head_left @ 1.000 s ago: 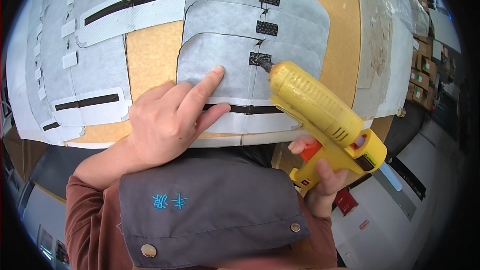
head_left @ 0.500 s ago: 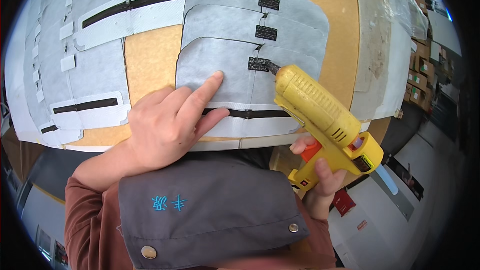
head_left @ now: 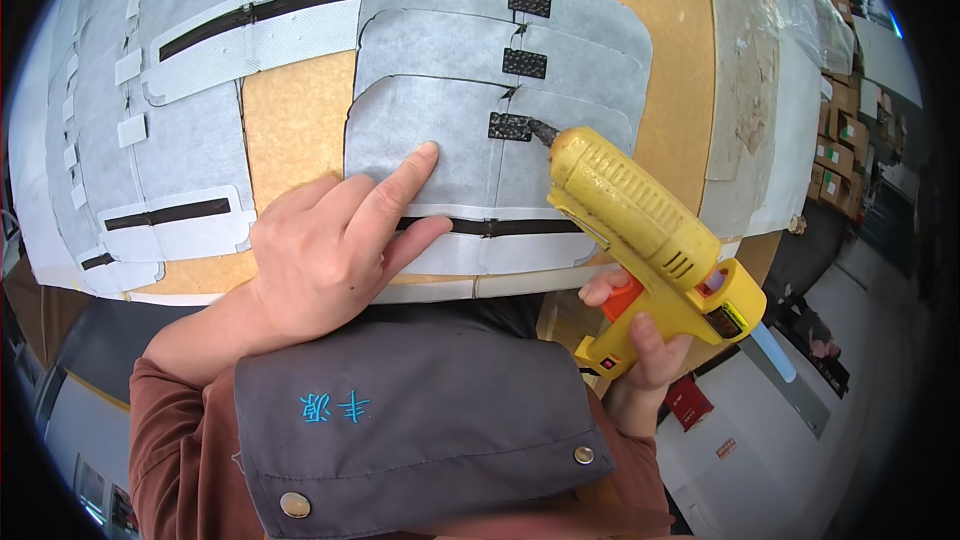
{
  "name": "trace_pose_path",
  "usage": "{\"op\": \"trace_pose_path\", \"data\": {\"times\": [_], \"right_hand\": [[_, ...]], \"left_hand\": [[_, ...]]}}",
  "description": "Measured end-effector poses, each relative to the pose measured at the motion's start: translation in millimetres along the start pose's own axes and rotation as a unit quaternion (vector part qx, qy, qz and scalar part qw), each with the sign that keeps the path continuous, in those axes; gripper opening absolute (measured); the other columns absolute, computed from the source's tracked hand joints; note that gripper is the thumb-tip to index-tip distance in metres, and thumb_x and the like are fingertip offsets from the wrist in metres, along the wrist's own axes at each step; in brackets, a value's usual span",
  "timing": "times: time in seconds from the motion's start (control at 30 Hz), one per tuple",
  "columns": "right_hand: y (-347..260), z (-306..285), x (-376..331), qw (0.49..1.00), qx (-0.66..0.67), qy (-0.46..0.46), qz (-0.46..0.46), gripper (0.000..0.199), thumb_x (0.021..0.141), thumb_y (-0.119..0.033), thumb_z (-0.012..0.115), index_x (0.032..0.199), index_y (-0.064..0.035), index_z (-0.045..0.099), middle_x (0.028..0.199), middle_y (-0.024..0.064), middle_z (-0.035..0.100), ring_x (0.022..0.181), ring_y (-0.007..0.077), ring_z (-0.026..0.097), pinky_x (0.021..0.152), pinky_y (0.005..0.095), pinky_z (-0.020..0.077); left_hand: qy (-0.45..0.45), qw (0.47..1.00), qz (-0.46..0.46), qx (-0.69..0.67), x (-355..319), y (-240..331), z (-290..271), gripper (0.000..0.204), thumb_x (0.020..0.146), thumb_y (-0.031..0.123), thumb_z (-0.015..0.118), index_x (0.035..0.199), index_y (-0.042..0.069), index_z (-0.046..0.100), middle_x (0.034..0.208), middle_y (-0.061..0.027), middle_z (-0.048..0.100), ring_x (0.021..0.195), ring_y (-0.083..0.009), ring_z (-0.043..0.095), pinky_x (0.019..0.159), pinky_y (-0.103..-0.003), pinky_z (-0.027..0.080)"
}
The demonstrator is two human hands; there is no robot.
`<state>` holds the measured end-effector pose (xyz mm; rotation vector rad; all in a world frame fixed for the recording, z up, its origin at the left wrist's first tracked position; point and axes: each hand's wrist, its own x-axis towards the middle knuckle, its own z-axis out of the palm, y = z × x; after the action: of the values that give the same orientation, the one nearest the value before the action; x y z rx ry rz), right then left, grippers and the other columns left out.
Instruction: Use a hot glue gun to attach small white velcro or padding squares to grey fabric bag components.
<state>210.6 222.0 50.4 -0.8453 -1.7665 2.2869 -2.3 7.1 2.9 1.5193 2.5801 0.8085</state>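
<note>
In my right hand (head_left: 648, 345) is a yellow hot glue gun (head_left: 640, 205), a finger on its orange trigger (head_left: 621, 297). A pale glue stick (head_left: 772, 352) pokes from its rear. Its dark nozzle (head_left: 542, 131) meets, or hovers just over, the right end of a black textured patch (head_left: 509, 127) on the nearest grey fabric panel (head_left: 410, 115). My left hand (head_left: 325, 240) rests on that panel with the index finger stretched out and the thumb apart, holding nothing. Under the thumb runs a black strip (head_left: 530, 227) along the panel's white lower border.
Two more overlapping panels with black patches (head_left: 525, 62) lie behind. On the left are grey panels with white squares (head_left: 132, 130) and black strips (head_left: 168, 213). A worn board strip (head_left: 735, 75) and clear plastic (head_left: 800, 0) lie at right; boxes (head_left: 840, 135) stand beyond the tabletop (head_left: 300, 125).
The panels and my left hand appear slightly further left in the picture. The glue gun stays nearly where it was, its nozzle still at the patch's right end.
</note>
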Motion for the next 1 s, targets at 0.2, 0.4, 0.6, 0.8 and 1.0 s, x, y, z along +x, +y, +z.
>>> {"op": "trace_pose_path", "data": {"times": [0.2,0.4,0.6,0.8,1.0], "right_hand": [[-5,10,-1,1.000,0.020,0.015,0.002,0.060,0.087,-0.011,0.061,0.139,0.0043,0.035,0.110,0.0224,0.060,0.100,0.0292,0.061,0.090,0.0424,0.0485],[-6,10,8,1.000,-0.004,-0.023,0.010,0.059,0.087,-0.010,0.061,0.139,0.0041,0.035,0.111,0.0221,0.059,0.100,0.0286,0.061,0.090,0.0414,0.0481],[-8,12,6,0.999,0.003,-0.025,0.025,0.059,0.087,-0.010,0.061,0.138,0.0045,0.036,0.111,0.0217,0.059,0.101,0.0286,0.061,0.091,0.0419,0.0481],[-6,5,-3,0.999,-0.008,-0.029,0.027,0.060,0.087,-0.009,0.061,0.139,0.0033,0.035,0.114,0.0224,0.057,0.102,0.0291,0.061,0.091,0.0434,0.0486],[-6,14,1,1.000,0.020,0.004,0.008,0.061,0.086,-0.008,0.061,0.140,0.0025,0.034,0.117,0.0227,0.057,0.101,0.0291,0.061,0.091,0.0432,0.0484]], "left_hand": [[0.014,1.000,0.006,-0.006,1,0,1,0.064,0.066,0.022,0.085,0.124,0.006,0.064,0.060,-0.0013,0.047,0.050,-0.0153,0.047,0.047,-0.029,0.039],[0.031,0.999,0.009,-0.018,0,-1,3,0.064,0.066,0.022,0.085,0.124,0.006,0.064,0.059,-0.0016,0.045,0.050,-0.0155,0.046,0.046,-0.029,0.038],[0.027,0.999,0.011,-0.014,1,-2,3,0.064,0.066,0.022,0.085,0.124,0.006,0.064,0.059,-0.0012,0.045,0.050,-0.0154,0.046,0.046,-0.029,0.037],[0.034,0.999,0.004,-0.017,1,-1,3,0.063,0.066,0.023,0.085,0.124,0.007,0.065,0.059,-0.0011,0.046,0.050,-0.0155,0.046,0.045,-0.029,0.037],[0.035,0.999,0.009,-0.013,0,-2,5,0.064,0.066,0.023,0.085,0.124,0.007,0.064,0.059,-0.0011,0.047,0.050,-0.0155,0.047,0.046,-0.029,0.038]]}}
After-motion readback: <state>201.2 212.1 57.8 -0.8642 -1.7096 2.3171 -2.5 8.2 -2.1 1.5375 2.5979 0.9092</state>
